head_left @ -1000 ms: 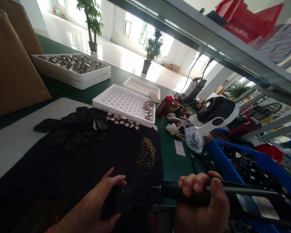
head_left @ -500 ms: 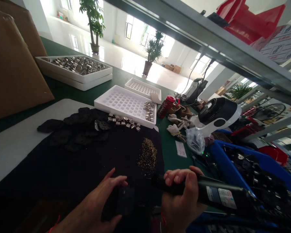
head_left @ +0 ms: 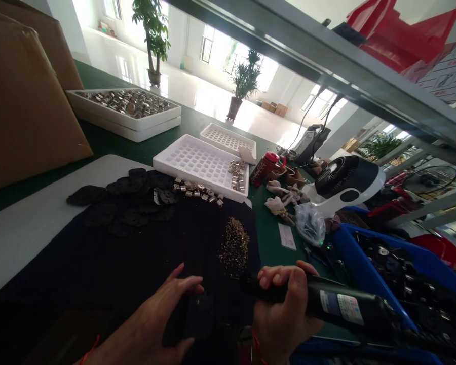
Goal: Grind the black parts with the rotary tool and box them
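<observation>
My right hand [head_left: 285,309] grips a black electric screwdriver [head_left: 327,301], its tip pointing left toward the pile of small brass screws [head_left: 235,247] on the black cloth [head_left: 110,263]. My left hand [head_left: 155,319] holds a flat black plastic part [head_left: 199,317] against the cloth, thumb underneath, fingers spread above. A heap of similar black parts [head_left: 125,200] lies further back on the cloth. Small metal pieces [head_left: 199,190] sit in a row beside the white grid tray [head_left: 197,162].
A cardboard box [head_left: 23,101] stands at left. A white tray of metal pieces [head_left: 125,109] sits at the back. A red bottle [head_left: 264,167], a white fan [head_left: 344,182] and a blue bin [head_left: 403,263] of black parts crowd the right. A metal shelf rail [head_left: 327,56] runs overhead.
My right hand has drawn the screwdriver left and closer to the screw pile. My left hand has barely moved on the black part.
</observation>
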Tool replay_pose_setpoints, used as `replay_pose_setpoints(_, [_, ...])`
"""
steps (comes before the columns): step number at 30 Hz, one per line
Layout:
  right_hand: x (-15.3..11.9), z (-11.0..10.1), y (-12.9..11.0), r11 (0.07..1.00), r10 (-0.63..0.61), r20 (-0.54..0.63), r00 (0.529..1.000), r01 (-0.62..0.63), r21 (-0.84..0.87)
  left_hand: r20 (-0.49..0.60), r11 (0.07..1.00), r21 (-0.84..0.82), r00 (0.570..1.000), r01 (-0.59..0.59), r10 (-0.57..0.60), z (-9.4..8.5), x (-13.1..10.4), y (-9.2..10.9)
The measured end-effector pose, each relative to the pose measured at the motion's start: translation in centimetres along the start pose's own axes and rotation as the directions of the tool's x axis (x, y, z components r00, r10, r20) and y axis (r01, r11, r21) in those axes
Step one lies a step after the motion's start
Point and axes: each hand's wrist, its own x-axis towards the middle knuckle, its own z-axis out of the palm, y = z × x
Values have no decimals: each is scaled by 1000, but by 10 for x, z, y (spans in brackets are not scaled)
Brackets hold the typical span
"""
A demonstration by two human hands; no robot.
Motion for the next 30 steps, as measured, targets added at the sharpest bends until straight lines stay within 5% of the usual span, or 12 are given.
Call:
replay_pose_setpoints(8, [-2, 2, -13, 1000, -2, -13, 1000, 2, 20, 17, 999, -32, 1000, 1, 0, 2, -2, 0])
replay_pose_setpoints(16, [-8, 2, -28, 973, 134, 147, 980, -158, 166, 43, 993, -119, 999, -5, 10, 0, 3, 5])
replay_pose_setpoints(30, [-19, 10, -19, 945, 245, 183, 952, -277, 175, 72, 992, -127, 997, -26, 35, -12, 13, 14])
